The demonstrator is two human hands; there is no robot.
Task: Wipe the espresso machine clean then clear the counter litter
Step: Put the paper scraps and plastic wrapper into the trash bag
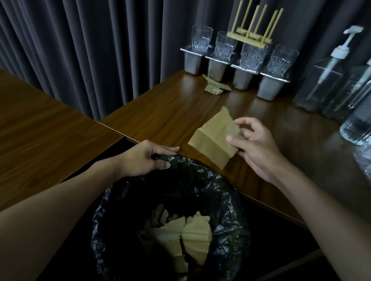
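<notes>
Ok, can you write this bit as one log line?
left hand grips bin liner | right hand touches paper bag | paper scrap on counter

My left hand (152, 157) reaches forward, fingers curled round the bin liner (220, 191) rim. My right hand (256, 149) stretches out, fingers loosely spread, thumb and forefinger apart.
</notes>
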